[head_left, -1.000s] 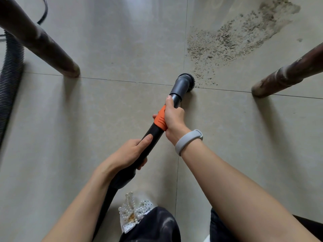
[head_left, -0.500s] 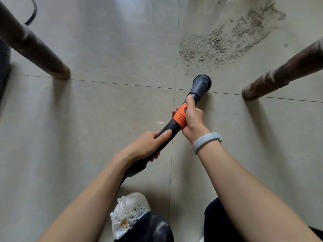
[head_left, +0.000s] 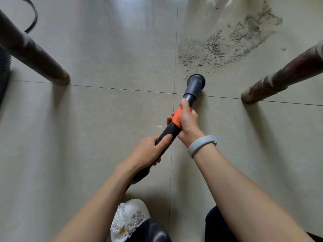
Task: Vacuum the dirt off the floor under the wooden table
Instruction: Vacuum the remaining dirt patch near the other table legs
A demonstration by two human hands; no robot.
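Dirt point(head_left: 225, 48) lies as a grey, gritty patch on the tiled floor point(head_left: 108, 49), spread from near the middle of your view up toward the far right, between the two table legs. Your vacuum wand point(head_left: 176, 126) runs diagonally away from you, and its round dark nozzle point(head_left: 195, 81) sits at the near edge of the patch, just past a tile seam; whether it touches the tile cannot be told.

Your right hand point(head_left: 187, 121) is wrapped around the wand at its orange collar point(head_left: 176, 118), with one finger stretched forward along the grey tube. A grey wristband point(head_left: 201, 144) circles that wrist. Your left hand point(head_left: 148, 152) grips the black part of the wand lower down, thumb lying along the top.

One dark table leg point(head_left: 35, 56) slants down to the floor at the left, another table leg point(head_left: 279, 79) at the right, well apart. A ribbed hose point(head_left: 5, 67) and a black cord point(head_left: 33, 16) show at the far left edge. A white shoe point(head_left: 129, 219) trimmed with pearls is at the bottom, beside your dark trouser legs.
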